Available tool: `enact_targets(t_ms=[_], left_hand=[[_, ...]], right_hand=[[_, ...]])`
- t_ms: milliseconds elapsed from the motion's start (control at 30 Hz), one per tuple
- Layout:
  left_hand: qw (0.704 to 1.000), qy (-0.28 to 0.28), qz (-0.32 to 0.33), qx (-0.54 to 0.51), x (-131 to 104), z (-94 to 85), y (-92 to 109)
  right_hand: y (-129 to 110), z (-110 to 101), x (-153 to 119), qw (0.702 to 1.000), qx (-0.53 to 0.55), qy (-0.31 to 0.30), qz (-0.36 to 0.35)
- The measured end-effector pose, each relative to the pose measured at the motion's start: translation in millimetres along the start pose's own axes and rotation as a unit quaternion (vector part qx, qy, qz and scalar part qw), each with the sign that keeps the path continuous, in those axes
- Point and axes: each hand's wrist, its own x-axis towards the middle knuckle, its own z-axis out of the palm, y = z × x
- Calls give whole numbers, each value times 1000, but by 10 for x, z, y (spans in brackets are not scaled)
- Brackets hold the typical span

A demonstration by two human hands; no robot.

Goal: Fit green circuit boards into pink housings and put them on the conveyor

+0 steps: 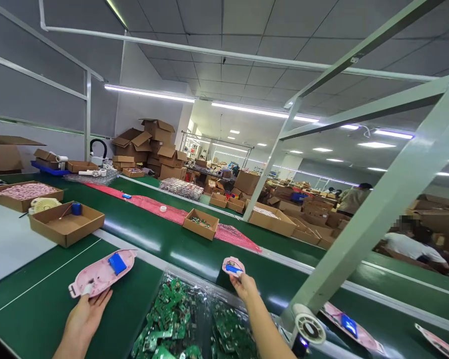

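My left hand (83,319) grips a long pink plastic shell (97,276) by its near edge, thumb on the inside. A blue battery pack (117,263) sits in the shell's far end. Out over the green belt, my right hand (244,285) is closed on a smaller pink plastic part (232,263) with a blue piece and some wiring in it. Between my arms lie clear plastic bags of green circuit boards (172,314). Further pink shells lie to the right, one with a blue battery (348,325) in it.
A slanting metal post (359,224) crosses the right side, with a white round device (310,324) at its foot. Cardboard trays (69,227) stand at the left. Beyond the belt lie pink bubble wrap (164,209) and a box of boards (201,224). People work at the far right.
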Motion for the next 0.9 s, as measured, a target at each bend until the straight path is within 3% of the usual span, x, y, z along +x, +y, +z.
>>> enact_targets(t_ms=[100, 167, 267, 333, 400, 433, 567, 667, 767, 900], left_hand=[[998, -45, 32, -4, -89, -47, 43], [996, -90, 28, -2, -226, -71, 71], [994, -105, -12, 7, -500, -80, 70], [996, -87, -19, 19, -680, -97, 35], [996, -87, -20, 31, -819, -154, -11], [995, -94, -25, 33, -868, -200, -31], [985, -149, -77, 37, -956, -443, -63], [980, -159, -90, 79, -997, -580, -46], [974, -165, -82, 130, -1068, -629, -46], [967, -164, -99, 170, -1140, -668, -121]], right_hand=[[17, -60, 52, 994, -104, 35, -10], [34, -60, -19, 981, -183, 27, -59], [103, 30, -363, 933, -306, -84, -168], [183, 146, -724, 866, -382, -228, -229], [278, 294, -1103, 771, -451, -359, -272], [325, 376, -1270, 721, -486, -396, -294], [463, 700, -1664, 552, -616, -444, -344], [502, 852, -1736, 471, -679, -434, -357], [489, 869, -1751, 436, -703, -420, -373], [372, 729, -1702, 449, -701, -395, -389]])
